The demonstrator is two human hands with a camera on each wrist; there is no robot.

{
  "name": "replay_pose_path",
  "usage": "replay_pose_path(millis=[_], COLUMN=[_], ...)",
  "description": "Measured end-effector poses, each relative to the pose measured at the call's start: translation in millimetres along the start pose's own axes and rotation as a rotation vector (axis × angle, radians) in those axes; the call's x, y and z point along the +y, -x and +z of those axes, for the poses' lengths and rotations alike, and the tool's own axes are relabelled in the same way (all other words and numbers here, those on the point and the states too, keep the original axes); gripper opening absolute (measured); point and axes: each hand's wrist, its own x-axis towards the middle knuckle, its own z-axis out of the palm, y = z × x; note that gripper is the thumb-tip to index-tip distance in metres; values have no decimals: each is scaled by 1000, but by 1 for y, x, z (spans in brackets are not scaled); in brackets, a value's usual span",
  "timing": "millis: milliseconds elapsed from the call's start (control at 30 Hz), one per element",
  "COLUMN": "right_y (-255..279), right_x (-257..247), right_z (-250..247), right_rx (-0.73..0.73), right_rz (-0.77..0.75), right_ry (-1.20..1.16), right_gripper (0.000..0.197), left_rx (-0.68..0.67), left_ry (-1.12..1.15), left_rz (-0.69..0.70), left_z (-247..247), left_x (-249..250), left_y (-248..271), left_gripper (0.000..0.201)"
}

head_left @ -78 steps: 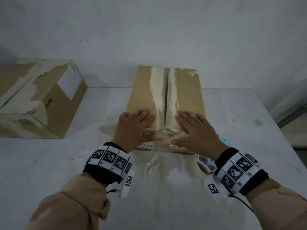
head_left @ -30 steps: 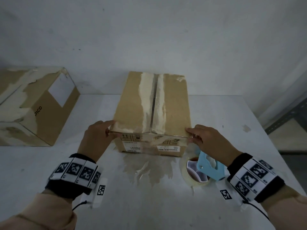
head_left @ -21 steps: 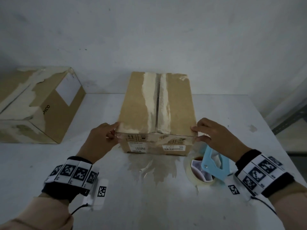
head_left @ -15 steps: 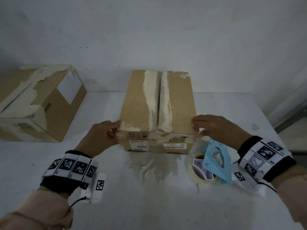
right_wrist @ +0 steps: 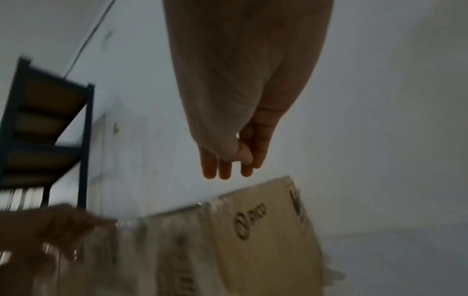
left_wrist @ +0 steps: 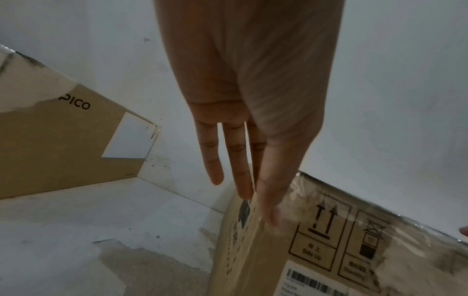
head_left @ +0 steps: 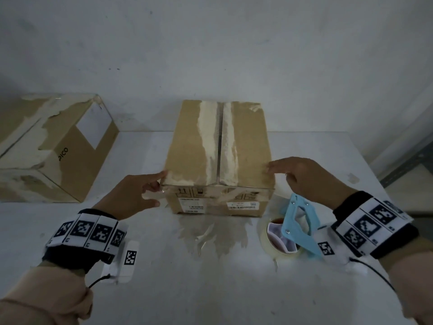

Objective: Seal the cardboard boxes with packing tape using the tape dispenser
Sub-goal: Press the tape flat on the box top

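Note:
The cardboard box (head_left: 246,146) stands mid-table, its top seam bare between strips of torn paper, with clear tape along its near top edge. My left hand (head_left: 157,188) presses the box's near left corner with straight fingers; the thumb (left_wrist: 271,218) lies on the taped front face of the box (left_wrist: 329,250). My right hand (head_left: 278,171) hovers just above the near right corner, fingers relaxed and holding nothing; the right wrist view shows it clear of the box (right_wrist: 266,230). The blue tape dispenser (head_left: 297,226) with its roll (head_left: 274,245) lies on the table under my right wrist.
A second, larger cardboard box (head_left: 54,146) sits at the back left against the wall. The white table (head_left: 210,289) carries torn paper residue (head_left: 210,233) in front of the box. A dark metal shelf (right_wrist: 43,130) stands off to the right.
Both hands slid from the middle of the near top edge out to the box's corners. The right hand has since lifted off its corner; the left stays pressed.

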Motion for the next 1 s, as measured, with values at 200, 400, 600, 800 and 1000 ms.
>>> replay_pose_path(millis=[200, 400, 600, 800, 1000], right_y=[-13, -11, -12, -13, -13], right_x=[-32, -30, -27, -26, -25], right_z=[38, 68, 67, 64, 64], right_rx=[-210, -147, -151, -170, -174], right_rz=[125, 77, 68, 42, 33], right_ry=[-54, 227, 229, 235, 256], right_gripper=[52, 88, 80, 79, 73], left_rx=[-36, 162, 159, 165, -9], left_ry=[41, 39, -52, -348, -642], left_rz=[-23, -13, 92, 417, 685], left_z=[-6, 7, 9, -6, -17], left_x=[-1, 8, 0, -4, 4], left_y=[-6, -8, -11, -20, -31], left_gripper=[62, 47, 42, 35, 36])
